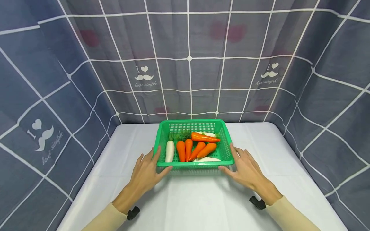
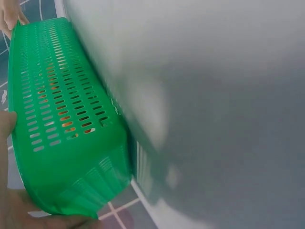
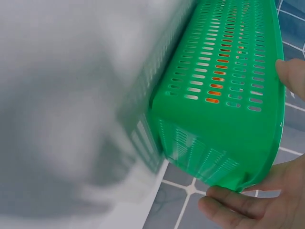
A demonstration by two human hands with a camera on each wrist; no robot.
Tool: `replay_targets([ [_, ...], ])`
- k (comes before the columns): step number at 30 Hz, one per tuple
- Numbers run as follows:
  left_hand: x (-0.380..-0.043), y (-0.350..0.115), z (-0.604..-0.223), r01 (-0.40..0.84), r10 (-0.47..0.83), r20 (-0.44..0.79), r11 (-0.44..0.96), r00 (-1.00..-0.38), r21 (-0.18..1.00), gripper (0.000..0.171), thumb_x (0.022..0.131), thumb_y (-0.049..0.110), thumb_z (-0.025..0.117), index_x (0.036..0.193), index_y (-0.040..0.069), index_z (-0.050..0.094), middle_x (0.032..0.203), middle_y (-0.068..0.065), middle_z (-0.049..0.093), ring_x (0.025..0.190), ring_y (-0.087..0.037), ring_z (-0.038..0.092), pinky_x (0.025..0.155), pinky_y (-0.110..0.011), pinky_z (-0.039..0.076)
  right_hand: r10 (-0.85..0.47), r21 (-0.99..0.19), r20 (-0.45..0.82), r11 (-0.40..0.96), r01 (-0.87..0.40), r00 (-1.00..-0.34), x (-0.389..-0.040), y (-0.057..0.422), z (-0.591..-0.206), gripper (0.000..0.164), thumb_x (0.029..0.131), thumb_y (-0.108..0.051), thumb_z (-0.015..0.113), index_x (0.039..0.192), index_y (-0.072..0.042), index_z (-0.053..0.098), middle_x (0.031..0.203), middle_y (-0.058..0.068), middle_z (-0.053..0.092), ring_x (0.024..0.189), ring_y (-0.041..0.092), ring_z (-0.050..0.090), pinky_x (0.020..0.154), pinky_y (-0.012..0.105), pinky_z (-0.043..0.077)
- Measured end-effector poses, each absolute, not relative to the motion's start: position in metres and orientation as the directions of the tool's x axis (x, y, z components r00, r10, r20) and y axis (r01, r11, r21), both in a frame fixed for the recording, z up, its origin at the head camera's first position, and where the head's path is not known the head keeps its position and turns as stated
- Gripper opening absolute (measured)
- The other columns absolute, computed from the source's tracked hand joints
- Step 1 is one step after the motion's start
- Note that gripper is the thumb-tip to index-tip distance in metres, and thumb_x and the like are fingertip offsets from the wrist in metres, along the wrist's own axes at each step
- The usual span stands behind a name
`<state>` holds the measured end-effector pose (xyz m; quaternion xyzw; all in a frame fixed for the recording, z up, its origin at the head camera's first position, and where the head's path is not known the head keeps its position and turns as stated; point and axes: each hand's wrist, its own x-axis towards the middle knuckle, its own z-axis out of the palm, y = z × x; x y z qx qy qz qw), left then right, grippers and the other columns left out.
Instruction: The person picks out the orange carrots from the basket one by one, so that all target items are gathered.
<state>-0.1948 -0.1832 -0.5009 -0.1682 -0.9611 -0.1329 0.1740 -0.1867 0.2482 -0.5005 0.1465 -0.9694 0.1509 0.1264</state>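
Observation:
A green plastic basket (image 1: pixel 189 164) with slotted walls sits on the white table in the head view. Inside it lie several orange carrots (image 1: pixel 198 150) and white radishes (image 1: pixel 170 151), some with green tops. At its left front corner is my left hand (image 1: pixel 146 171), thumb at the front rim and fingers extended along the left side. My right hand (image 1: pixel 245 168) mirrors it at the right front corner, its fingers spread and fairly straight. In the right wrist view, the right thumb (image 3: pixel 291 76) touches the front rim while fingertips (image 3: pixel 228 200) meet the side rim.
The white table (image 1: pixel 190 199) reflects the basket. Grey-blue curtains (image 1: pixel 208 73) with white grid lines stand behind and on both sides. Light sleeves (image 1: pixel 290 215) and a dark wrist strap (image 1: pixel 257 202) show at the forearms.

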Motion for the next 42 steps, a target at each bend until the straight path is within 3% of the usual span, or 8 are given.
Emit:
replay_targets([
  [13, -0.168, -0.199, -0.501, 0.36, 0.274, 0.418, 0.922, -0.866, 0.143, 0.107, 0.098, 0.071, 0.082, 0.173, 0.0, 0.053, 0.161, -0.028, 0.071, 0.147, -0.043, 0.073, 0.125, -0.075, 0.052, -0.25, -0.274, 0.31, 0.9, -0.338, -0.917, -0.166, 0.241, -0.495, 0.106, 0.104, -0.071, 0.077, 0.175, 0.003, 0.048, 0.154, 0.03, 0.072, 0.147, 0.056, 0.067, 0.133, 0.072, 0.043],
  [18, -0.163, -0.203, -0.5, 0.334, 0.262, 0.407, 0.935, -0.875, 0.116, 0.109, 0.097, 0.075, 0.078, 0.177, 0.007, 0.05, 0.162, -0.026, 0.071, 0.148, -0.044, 0.071, 0.124, -0.075, 0.052, -0.247, -0.283, 0.287, 0.901, -0.328, -0.926, -0.165, 0.237, -0.486, 0.095, 0.109, -0.067, 0.073, 0.173, 0.001, 0.053, 0.148, 0.028, 0.075, 0.136, 0.052, 0.072, 0.123, 0.07, 0.052],
  [27, -0.178, -0.19, -0.49, 0.264, 0.198, 0.264, 0.934, -0.944, 0.241, 0.105, 0.105, 0.083, 0.061, 0.187, 0.024, 0.032, 0.19, -0.022, 0.036, 0.162, -0.054, 0.056, 0.129, -0.082, 0.043, -0.271, -0.214, 0.261, 0.92, -0.329, -0.927, -0.185, 0.231, -0.455, 0.074, 0.109, -0.053, 0.08, 0.164, -0.007, 0.065, 0.155, 0.027, 0.067, 0.128, 0.049, 0.074, 0.111, 0.072, 0.057],
  [33, -0.194, -0.177, -0.486, 0.229, 0.178, 0.174, 0.911, -0.968, 0.342, 0.105, 0.108, 0.085, 0.056, 0.187, 0.021, 0.03, 0.195, -0.023, 0.019, 0.17, -0.058, 0.042, 0.124, -0.084, 0.046, -0.329, -0.196, 0.288, 0.899, -0.391, -0.899, -0.21, 0.216, -0.436, 0.066, 0.108, -0.041, 0.085, 0.161, -0.007, 0.068, 0.157, 0.027, 0.066, 0.12, 0.045, 0.074, 0.102, 0.068, 0.062],
  [42, -0.221, -0.168, -0.48, 0.179, 0.155, 0.091, 0.906, -0.984, 0.384, 0.105, 0.109, 0.079, 0.059, 0.188, 0.019, 0.024, 0.198, -0.02, 0.0, 0.174, -0.06, 0.033, 0.125, -0.086, 0.044, -0.418, -0.264, 0.141, 0.858, -0.441, -0.897, -0.257, 0.178, -0.418, 0.069, 0.109, -0.043, 0.083, 0.17, -0.015, 0.062, 0.163, 0.022, 0.062, 0.133, 0.043, 0.069, 0.105, 0.063, 0.062],
])
